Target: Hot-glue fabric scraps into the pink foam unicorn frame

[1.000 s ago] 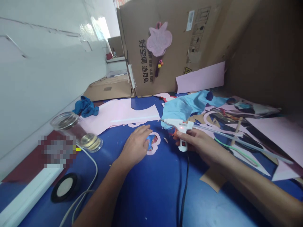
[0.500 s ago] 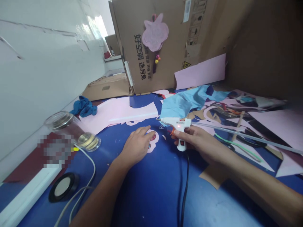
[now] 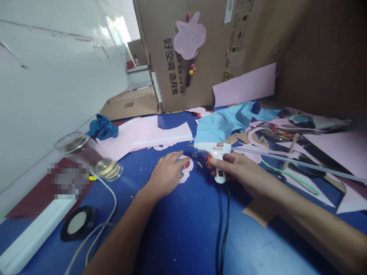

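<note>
My right hand (image 3: pixel 229 166) grips a white hot glue gun (image 3: pixel 219 152) by its handle, with a finger at the orange trigger. A red light glows on the gun's side, and a long clear glue stick (image 3: pixel 286 161) runs out of its back. The nozzle points left above the table. My left hand (image 3: pixel 169 170) lies palm down with fingers stretched over a small pink paper cutout (image 3: pixel 189 173). Its thumb rests near a red patterned piece on that cutout; the rest is hidden under the hand.
A clear glass bottle (image 3: pixel 91 156), a roll of black tape (image 3: pixel 78 225) and white cables stand left. Pink paper (image 3: pixel 137 131) and a light blue cloth (image 3: pixel 220 122) lie behind. Paper scraps crowd the right. A cardboard box (image 3: pixel 206 84) rises at the back, bearing a pink flower-like cutout (image 3: pixel 189 40).
The view has shifted slightly. Both hands and the glue gun keep nearly the same place over the table.
</note>
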{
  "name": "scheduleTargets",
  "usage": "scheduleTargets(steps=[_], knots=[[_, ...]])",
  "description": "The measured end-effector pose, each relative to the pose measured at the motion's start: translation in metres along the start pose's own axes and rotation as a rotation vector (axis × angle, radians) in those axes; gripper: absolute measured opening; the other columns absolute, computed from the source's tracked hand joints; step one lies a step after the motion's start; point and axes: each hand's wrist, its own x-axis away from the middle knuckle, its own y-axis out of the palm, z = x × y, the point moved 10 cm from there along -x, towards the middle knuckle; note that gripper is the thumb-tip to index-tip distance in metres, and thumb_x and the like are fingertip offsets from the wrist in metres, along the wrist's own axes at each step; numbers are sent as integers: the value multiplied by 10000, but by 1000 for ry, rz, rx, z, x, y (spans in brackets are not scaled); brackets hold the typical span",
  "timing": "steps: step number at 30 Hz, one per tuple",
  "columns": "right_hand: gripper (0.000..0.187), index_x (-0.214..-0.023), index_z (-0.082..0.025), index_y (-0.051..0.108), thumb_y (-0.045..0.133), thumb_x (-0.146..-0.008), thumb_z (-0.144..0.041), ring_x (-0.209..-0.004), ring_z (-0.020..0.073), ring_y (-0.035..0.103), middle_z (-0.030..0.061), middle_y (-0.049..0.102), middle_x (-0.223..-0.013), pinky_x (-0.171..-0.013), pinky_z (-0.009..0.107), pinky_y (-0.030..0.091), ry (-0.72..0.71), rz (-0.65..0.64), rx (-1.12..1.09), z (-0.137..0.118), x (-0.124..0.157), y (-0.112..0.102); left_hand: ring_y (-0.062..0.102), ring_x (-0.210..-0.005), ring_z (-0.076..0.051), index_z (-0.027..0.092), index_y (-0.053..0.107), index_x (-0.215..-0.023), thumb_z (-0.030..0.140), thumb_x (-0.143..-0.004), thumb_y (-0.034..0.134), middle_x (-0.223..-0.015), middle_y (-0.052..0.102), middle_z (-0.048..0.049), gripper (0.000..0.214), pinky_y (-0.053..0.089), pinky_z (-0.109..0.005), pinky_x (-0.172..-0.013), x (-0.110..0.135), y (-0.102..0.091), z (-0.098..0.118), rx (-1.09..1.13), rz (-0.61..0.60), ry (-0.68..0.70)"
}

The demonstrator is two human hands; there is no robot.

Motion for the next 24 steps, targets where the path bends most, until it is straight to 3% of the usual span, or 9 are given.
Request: scheduleTargets(steps=[6,15,24], knots=[[450,-956,-196,793,896,-768,-592,-829,223,683,76,780,-957,-703,336,513,5,15,-52,3,-1,-1,525,-1509,-270,220,681,-1442,37,-1017,454,-1619,569,-135,515,443,-463,-1246,1,-4,-9,122,74,-32],[485,-988,-205,805,878,-768,-632,-856,219,662,78,777,-1033,-756,355,511,-20,-11,-55,0,2,5,583,-1442,-288,188,740,-1367,66,-1002,528,-1545,637,-136,439,464,-491,-1240,2,-9,-10,158,221,-21],[548,-937,-184,790,780,-834,-723,-662,142,487,53,739,-866,-558,290,325,-67,32,84,-9,6,2,656,-1363,-255,206,783,-1283,92,-968,583,-1422,732,-88,390,498,-450,-1217,5,-21,-21,252,280,-70]])
